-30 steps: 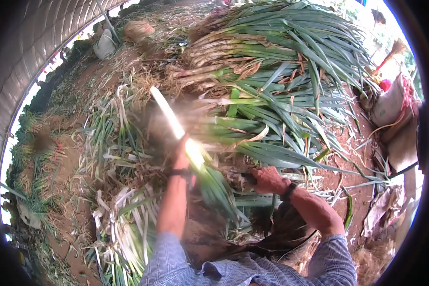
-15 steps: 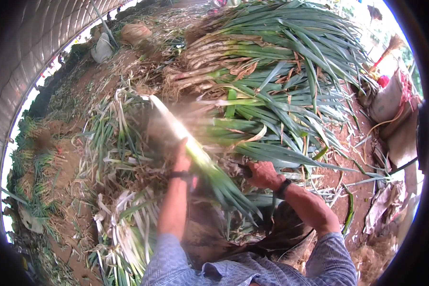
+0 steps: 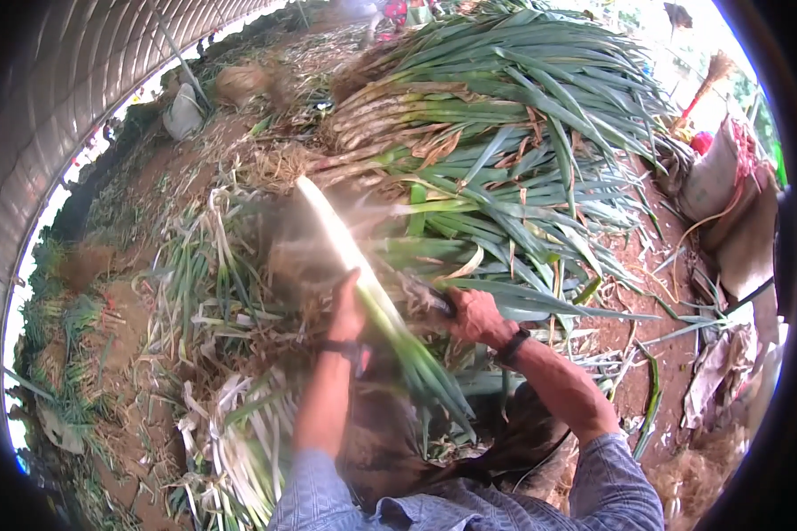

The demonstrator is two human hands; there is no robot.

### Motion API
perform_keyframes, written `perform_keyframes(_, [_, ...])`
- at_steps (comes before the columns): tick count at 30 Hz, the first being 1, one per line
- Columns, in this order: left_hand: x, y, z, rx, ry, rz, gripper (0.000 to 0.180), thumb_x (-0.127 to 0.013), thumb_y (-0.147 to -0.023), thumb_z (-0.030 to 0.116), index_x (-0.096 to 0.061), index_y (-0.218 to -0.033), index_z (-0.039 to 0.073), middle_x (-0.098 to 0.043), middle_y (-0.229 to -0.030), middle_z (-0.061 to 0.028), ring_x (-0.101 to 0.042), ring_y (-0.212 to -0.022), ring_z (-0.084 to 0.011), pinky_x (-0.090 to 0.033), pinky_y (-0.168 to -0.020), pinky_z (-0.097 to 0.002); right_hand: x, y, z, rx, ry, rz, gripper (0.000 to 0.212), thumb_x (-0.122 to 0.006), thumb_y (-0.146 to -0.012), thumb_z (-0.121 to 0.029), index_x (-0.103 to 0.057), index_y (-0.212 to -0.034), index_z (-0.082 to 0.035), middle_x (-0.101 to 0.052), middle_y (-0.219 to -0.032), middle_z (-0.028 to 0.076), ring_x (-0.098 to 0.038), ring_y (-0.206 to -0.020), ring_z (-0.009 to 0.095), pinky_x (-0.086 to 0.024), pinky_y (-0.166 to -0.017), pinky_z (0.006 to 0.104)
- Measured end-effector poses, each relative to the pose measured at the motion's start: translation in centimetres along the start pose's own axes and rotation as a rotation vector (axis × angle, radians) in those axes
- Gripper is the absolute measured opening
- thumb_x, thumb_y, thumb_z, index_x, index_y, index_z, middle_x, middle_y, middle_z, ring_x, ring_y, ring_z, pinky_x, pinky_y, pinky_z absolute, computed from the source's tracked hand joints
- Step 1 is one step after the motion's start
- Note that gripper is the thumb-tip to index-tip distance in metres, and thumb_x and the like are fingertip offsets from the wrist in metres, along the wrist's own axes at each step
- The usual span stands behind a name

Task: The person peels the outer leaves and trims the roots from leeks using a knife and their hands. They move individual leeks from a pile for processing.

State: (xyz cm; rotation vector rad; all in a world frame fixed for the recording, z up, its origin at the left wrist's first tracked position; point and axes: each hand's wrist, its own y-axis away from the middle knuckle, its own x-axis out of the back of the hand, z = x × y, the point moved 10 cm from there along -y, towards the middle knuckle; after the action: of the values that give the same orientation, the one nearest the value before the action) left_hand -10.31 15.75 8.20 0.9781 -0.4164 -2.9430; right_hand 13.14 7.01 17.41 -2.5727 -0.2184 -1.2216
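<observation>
My left hand (image 3: 348, 305) is wrapped round a long leek (image 3: 330, 219), its white shaft slanting up to the left and its green leaves hanging down to the right. In my right hand (image 3: 481, 320) is a dark-handled tool (image 3: 441, 303). The tool's far end is smeared by motion beside the shaft, so I cannot tell its kind. Above my hands lies a big pile of untrimmed leeks (image 3: 505, 106), roots to the left and leaves to the right. A heap of pale, stripped leeks (image 3: 239, 434) rests at the lower left.
Torn leaves and peelings (image 3: 226, 239) litter the soil left of my hands. A stuffed sack (image 3: 717, 181) stands at the right, with a broom (image 3: 710, 80) behind it. A pale bag (image 3: 183, 112) sits at the upper left, near the curved wall (image 3: 27, 168).
The leek's white end has swung slightly right and stands steeper. My right hand with the tool has shifted a little left and up, closer to the shaft.
</observation>
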Motion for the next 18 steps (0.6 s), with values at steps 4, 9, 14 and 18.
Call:
perform_keyframes(4, [-0.9,0.7,0.1,0.01,-0.047,0.028,0.035,-0.068,-0.094,0.027,-0.061,-0.121,0.007,-0.062,-0.119,-0.0058,-0.055,-0.113,-0.0198,-0.042,-0.102,-0.036,0.8,-0.9,-0.2,-0.008,-0.036,0.004,0.039,-0.071,-0.081,-0.039,-0.065,-0.098,-0.004,-0.069,-0.082,0.02,-0.067,-0.08,0.042,-0.053,-0.07,0.0495])
perform_keyframes(9, [-0.1,0.3,0.7,-0.086,-0.322,0.024,0.037,-0.073,-0.091,0.028,-0.064,-0.115,0.002,-0.065,-0.107,-0.0071,-0.059,-0.099,-0.0172,-0.047,-0.087,-0.0346,0.7,-1.6,0.0,-0.046,-0.033,-0.008,0.041,-0.07,-0.082,-0.038,-0.066,-0.105,-0.006,-0.07,-0.084,0.019,-0.068,-0.08,0.039,-0.054,-0.072,0.0481])
perform_keyframes(14, [2.8,-1.0,0.9,-0.25,-0.631,0.153,0.03,-0.071,-0.091,0.029,-0.067,-0.109,0.005,-0.063,-0.096,-0.0013,-0.062,-0.082,-0.013,-0.05,-0.056,-0.0242,1.2,-1.0,-1.1,-0.044,-0.068,-0.098,0.045,-0.069,-0.083,-0.042,-0.067,-0.112,-0.007,-0.071,-0.085,0.018,-0.068,-0.079,0.039,-0.054,-0.072,0.0477])
perform_keyframes(18, [4.6,-1.9,-0.2,-0.141,-0.538,0.115,0.043,-0.064,-0.095,0.04,-0.061,-0.122,0.007,-0.063,-0.106,-0.0055,-0.065,-0.086,-0.0179,-0.059,-0.059,-0.0318,1.5,0.1,-1.1,-0.112,-0.042,-0.165,0.045,-0.069,-0.084,-0.045,-0.069,-0.11,-0.008,-0.071,-0.086,0.019,-0.068,-0.079,0.039,-0.054,-0.072,0.048])
